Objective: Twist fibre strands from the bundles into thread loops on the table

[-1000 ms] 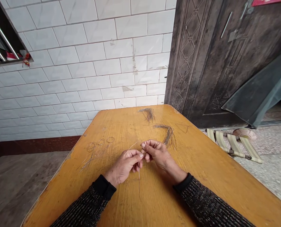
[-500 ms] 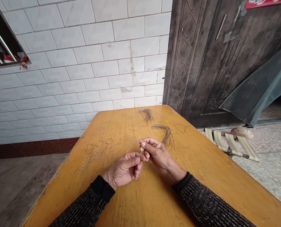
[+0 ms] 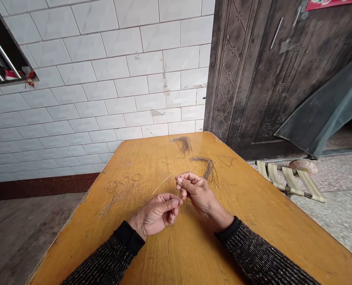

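Observation:
A thin metal wire [image 3: 162, 184] runs between my two hands above the wooden table [image 3: 152, 158]. My left hand [image 3: 158, 209] pinches it between thumb and fingers, and one end hangs below toward the tabletop. Slightly higher and to the right, my right hand [image 3: 198, 194] grips the wire between thumb and forefinger. From there the other end sticks out to the left above my left hand. To the left lie several wires with looped ends [image 3: 125, 181]. Beyond my right hand rests a bundle of bent wires [image 3: 209, 168].
Farther back on the table lies a second wire bundle [image 3: 183, 143]. A single bent wire [image 3: 226, 160] is near the right edge. White tiled wall [image 3: 119, 91] and a dark door [image 3: 253, 87] stand behind. A strapped stool [image 3: 288, 180] sits on the floor at right.
The wire's free end now shows clearly, pointing left from my right hand. Its lower end has swung a little to the left. Both hands stay nearly in place.

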Tool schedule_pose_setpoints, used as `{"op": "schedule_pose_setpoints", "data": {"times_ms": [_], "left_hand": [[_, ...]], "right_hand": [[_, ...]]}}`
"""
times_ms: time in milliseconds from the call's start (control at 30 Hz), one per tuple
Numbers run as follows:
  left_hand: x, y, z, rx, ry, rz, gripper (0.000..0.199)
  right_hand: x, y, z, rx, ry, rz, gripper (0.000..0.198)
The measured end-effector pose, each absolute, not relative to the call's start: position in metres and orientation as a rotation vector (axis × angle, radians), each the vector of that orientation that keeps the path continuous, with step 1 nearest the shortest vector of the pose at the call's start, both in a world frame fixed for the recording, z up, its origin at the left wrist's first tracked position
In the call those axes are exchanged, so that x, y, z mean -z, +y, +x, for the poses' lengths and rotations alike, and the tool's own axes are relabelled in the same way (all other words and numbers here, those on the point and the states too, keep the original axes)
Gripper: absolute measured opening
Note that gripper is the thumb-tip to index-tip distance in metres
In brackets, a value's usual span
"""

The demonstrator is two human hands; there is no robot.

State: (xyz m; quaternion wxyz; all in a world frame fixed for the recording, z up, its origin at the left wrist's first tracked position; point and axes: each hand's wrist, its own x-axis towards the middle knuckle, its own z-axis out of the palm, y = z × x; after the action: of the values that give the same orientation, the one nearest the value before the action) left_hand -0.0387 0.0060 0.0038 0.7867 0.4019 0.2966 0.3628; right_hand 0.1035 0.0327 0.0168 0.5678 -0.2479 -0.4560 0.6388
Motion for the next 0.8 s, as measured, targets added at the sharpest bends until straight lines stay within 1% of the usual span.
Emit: {"op": "schedule_pose_setpoints", "data": {"times_ms": [133, 333, 567, 800], "left_hand": [[-0.002, 0.006, -0.039, -0.741, 0.623, 0.818, 0.019], [0.000, 0.006, -0.039, -0.776, 0.636, 0.895, 0.018], [-0.004, 0.001, -0.038, -0.632, 0.729, 0.861, 0.021], [-0.006, -0.002, -0.038, -0.629, 0.730, 0.889, 0.021]], "right_hand": [[-0.018, 0.035, 0.107, -1.453, -1.052, -0.588, 0.017], [-0.016, 0.036, 0.106, -1.442, -1.088, -0.605, 0.017], [-0.016, 0.041, 0.113, -1.373, -0.987, -0.658, 0.020], [-0.015, 0.050, 0.123, -1.305, -0.937, -0.698, 0.021]]}}
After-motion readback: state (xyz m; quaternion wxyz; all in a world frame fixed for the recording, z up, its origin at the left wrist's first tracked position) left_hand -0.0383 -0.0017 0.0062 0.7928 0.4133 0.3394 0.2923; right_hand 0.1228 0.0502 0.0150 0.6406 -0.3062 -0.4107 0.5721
